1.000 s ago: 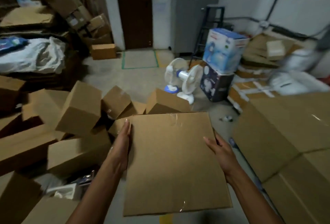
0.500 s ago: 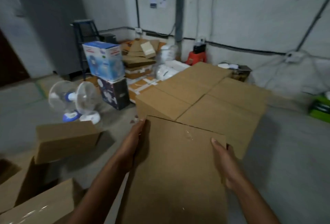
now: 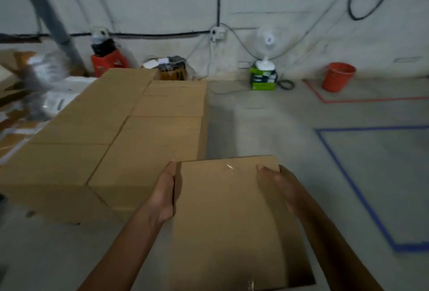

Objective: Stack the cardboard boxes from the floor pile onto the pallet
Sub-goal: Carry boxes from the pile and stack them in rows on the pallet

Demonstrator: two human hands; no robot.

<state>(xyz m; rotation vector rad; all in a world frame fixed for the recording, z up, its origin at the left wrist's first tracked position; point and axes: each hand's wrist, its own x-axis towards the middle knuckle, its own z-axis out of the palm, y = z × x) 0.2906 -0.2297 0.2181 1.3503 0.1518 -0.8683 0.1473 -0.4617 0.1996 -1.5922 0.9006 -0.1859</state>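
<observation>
Head view is catching the carrying step: a plain brown cardboard box [image 3: 232, 221] is hanging just right of the stacked brown cartons [image 3: 130, 132]. The left hand [image 3: 162, 195] is pressing flat on its side, and I cannot tell the blurred right hand's [image 3: 282, 188] grip. Next is likely swinging it left onto that stack.

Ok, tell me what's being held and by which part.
A cardboard box, clamped between both hands: left hand flat against its left side, right hand on its right side, thumb over the top edge.
</observation>
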